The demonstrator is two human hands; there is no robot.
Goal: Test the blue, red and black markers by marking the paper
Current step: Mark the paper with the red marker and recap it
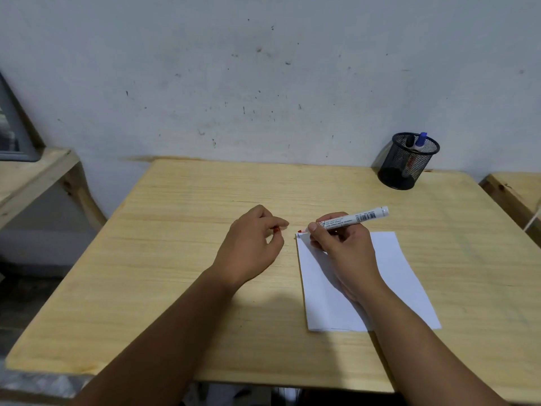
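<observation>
My right hand (348, 253) grips the red marker (348, 219) mid-frame, tip at the paper (409, 273) corner. It is light, stiff, smooth; hold low. My left hand (251, 244) pinches its cap (276, 229).

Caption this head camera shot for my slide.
Right hand poises uncapped red marker at paper; left hand holds cap.

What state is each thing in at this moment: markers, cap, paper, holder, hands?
Red marker: uncapped, tip at the paper's top left corner.
Red cap: off, pinched in the left hand.
Right hand: gripping the red marker.
Paper: flat on the table.
Mesh holder: upright.
Blue marker and black marker: capped, standing in the holder.
</observation>
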